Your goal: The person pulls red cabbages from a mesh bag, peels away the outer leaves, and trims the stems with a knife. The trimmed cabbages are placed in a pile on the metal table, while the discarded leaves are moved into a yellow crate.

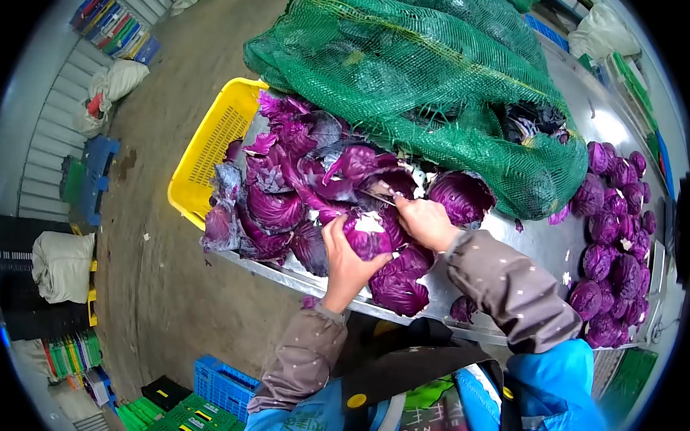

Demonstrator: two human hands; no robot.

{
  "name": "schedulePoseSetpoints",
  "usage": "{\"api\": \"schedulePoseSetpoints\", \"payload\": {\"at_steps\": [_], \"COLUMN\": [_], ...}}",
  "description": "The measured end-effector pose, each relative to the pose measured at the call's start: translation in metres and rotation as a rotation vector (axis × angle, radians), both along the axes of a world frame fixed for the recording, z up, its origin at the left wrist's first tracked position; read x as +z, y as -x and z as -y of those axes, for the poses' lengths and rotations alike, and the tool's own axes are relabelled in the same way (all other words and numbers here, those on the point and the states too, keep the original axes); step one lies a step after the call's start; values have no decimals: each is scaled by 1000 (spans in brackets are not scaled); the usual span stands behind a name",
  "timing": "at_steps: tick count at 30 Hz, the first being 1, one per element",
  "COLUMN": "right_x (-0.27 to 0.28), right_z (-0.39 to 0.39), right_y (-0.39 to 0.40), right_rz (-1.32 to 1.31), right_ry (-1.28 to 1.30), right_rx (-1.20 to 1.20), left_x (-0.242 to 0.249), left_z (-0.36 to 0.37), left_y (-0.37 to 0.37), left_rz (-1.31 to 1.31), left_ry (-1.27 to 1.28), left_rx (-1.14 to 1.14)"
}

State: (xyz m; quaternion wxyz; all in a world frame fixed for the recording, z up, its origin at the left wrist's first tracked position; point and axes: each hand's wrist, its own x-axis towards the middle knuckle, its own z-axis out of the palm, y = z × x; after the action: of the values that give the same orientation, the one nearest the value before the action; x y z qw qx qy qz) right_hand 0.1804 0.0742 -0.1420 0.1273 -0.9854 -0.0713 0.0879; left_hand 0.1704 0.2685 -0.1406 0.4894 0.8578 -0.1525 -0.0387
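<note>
My left hand (345,263) is wrapped round a red cabbage head (365,240), whose pale cut stem faces up. In my right hand (427,223) is a knife (379,196); its thin blade reaches left, just above the cabbage. Loose purple outer leaves (275,210) lie heaped to the left of both hands. Cupped cabbage leaves (461,197) rest just beyond my right hand, and more purple leaves (400,292) lie below the held head.
A green mesh sack (411,66) with cabbages inside covers the far side of the metal table (537,256). Trimmed red cabbages (614,240) are massed at the right. A yellow basket (202,161) stands at the left edge; blue crate (225,386) and green crates (193,419) sit below.
</note>
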Motion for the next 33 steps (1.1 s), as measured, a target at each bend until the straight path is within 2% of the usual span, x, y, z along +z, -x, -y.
{"api": "schedulePoseSetpoints", "payload": {"at_steps": [1, 3, 4, 8, 9, 11, 15, 19, 21, 23, 25, 27, 29, 31, 33], "right_x": [21, 33, 40, 23, 25, 24, 21, 12, 4, -3, -3, -11, -18, -12, 0], "right_z": [2, 7, 6, -18, -24, -33, -35, -26, -22, -25, -27, -22, -22, -24, -24], "right_y": [4, 13, 20, 48, 50, 52, 47, 27, 14, 2, -6, -13, -15, -14, -8], "right_rz": [-145, -244, -225, 152, 100, 91, 58, 113, 91, 76, -33, -27, 16, -51, -61], "right_ry": [-211, -444, -443, -529, -554, -551, -506, -287, -246, -251, -278, -255, -238, -237, -432], "right_rx": [-72, -201, -183, -83, -100, -127, -170, -121, -122, -90, -126, -149, -142, -182, -280], "left_x": [-1, -10, -13, -14, -14, -14, -15, -12, -13, -18, -18, -21, -28, -20, -15], "left_z": [-5, -11, -14, -13, -13, -11, -10, -1, -3, -5, -6, -12, -20, -23, -27], "left_y": [7, 18, 20, 17, 16, 19, 17, 20, 27, 29, 29, 34, 45, 41, 33], "left_rz": [27, 111, 107, 141, 141, 14, 136, 106, 232, 273, 138, 211, 215, 69, 24], "left_ry": [30, 5, 20, 7, 7, 19, 0, -5, -78, -70, 42, -34, 30, 57, 63], "left_rx": [-24, -32, -31, -35, -36, -12, -29, 10, -49, -56, -7, -82, -27, 36, 37]}}
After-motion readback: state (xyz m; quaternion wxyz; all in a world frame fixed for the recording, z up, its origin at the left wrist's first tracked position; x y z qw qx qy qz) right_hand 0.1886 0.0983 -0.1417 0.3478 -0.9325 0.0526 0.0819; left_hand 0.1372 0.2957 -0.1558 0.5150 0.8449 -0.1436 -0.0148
